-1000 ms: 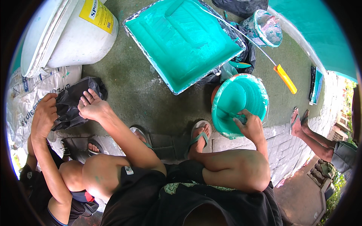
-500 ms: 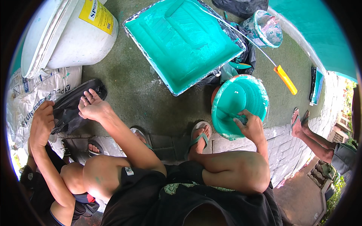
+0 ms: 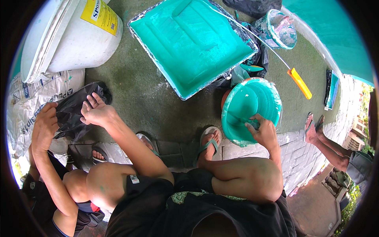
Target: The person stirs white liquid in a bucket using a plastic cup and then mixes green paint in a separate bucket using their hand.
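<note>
My right hand reaches over the near right rim of a teal-coated bucket. Its fingers are closed around a paint-coated, brush-like tool; the tool's exact kind is hard to make out under the paint. Teal paint lies inside the bucket. On the left, my left hand is turned palm up with fingers apart and slightly curled, holding nothing. Beside it a black plastic bag hangs crumpled, gripped at its left edge by another person's hand. I cannot tell whether my left hand touches the bag.
A large teal paint tray lies ahead, with a roller's orange handle jutting right. A small paint-smeared bucket stands behind. A big white tub and a printed sack are at left. Another person's legs are at right.
The black bag has shifted and crumpled differently in the other person's grip. My left hand has barely moved, and my right hand stays at the bucket.
</note>
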Tool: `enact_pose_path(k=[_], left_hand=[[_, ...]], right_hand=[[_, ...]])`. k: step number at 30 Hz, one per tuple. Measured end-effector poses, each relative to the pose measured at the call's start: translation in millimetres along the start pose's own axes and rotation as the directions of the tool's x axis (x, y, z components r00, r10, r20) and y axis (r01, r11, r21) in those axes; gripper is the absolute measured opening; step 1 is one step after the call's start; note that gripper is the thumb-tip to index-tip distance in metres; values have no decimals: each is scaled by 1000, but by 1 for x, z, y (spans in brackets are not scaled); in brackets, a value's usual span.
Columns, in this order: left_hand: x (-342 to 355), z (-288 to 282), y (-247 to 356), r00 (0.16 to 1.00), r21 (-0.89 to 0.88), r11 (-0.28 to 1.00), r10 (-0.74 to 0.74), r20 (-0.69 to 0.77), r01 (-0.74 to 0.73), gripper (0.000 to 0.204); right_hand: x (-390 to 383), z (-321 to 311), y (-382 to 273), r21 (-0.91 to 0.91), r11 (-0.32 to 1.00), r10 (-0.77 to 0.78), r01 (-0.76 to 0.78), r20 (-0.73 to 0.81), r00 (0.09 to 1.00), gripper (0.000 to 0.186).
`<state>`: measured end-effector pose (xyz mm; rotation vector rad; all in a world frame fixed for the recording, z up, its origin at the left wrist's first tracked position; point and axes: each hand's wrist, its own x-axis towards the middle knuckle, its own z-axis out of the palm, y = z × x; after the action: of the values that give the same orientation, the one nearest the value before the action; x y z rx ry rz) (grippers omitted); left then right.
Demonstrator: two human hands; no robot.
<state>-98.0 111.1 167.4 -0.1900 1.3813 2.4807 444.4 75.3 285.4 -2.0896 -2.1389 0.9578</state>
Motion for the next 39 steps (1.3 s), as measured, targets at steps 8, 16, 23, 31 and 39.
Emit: enact_pose_path(k=[8,16,23,31,39], left_hand=[[-47,42,11,962,50,975,223,-160,-218,81],[-23,38,39,834,80,878,475,-282,-473,56],[-82,63,1,943,259,907,327,67,-333,48],[-156,75,-48,821,633,765,-436,369,122,65],[-156,70,-49,719,711,696,-544,433,99,65]], right_hand=[[0,-2,-1,2,1000,17,-17,10,1000,32],[0,-2,-1,15,1000,14,-14,4,1000,33],[-1,-5,4,-54,998,-11,14,52,999,35],[-6,-19,-12,-180,982,-37,53,88,995,34],[17,-20,-10,-196,981,-35,12,-117,993,29]])
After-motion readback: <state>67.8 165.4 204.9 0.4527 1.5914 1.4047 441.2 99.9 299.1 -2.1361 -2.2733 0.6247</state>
